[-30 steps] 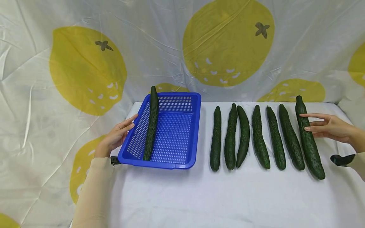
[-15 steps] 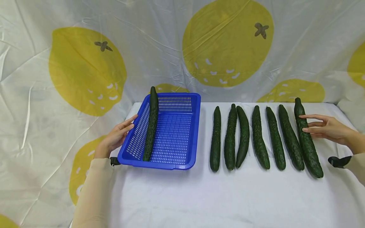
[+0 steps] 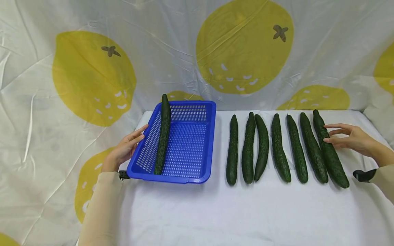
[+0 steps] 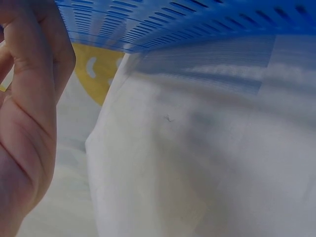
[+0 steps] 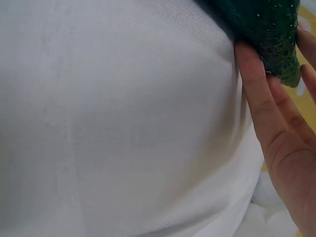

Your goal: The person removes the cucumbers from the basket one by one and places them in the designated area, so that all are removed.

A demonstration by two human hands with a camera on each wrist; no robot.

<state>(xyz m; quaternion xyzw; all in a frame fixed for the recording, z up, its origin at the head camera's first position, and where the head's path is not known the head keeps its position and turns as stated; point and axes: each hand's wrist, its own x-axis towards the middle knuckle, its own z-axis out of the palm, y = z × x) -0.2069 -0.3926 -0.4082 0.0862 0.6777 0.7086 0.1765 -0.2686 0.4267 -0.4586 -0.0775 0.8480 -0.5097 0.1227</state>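
Note:
In the head view my left hand [image 3: 127, 147] is at the left side of a blue plastic basket [image 3: 213, 143], its extended fingers touching the rim. One long dark green cucumber leans diagonally inside, its top end past the far rim. On the far right, my right hand [image 3: 354, 139] touches the right side of the rightmost cucumber [image 3: 333, 164] with its fingertips. The right wrist view shows fairly straight fingers against the end part of that cucumber [image 5: 264, 29]. In the left wrist view, part of my left hand [image 4: 29, 98] appears beside the slotted basket wall [image 4: 197, 17].
Several more cucumbers [image 3: 297, 150] lie in a row between the basket and my right hand, some touching or nearly so. A white cloth [image 3: 246, 215] covers the table. Behind it hangs a pale curtain [image 3: 166, 44] printed with lemons.
The rightmost cucumber has shifted left and come down, its far end now close to its neighbour. My right fingertips now lie nearer its right edge. My left hand and the basket keep their place.

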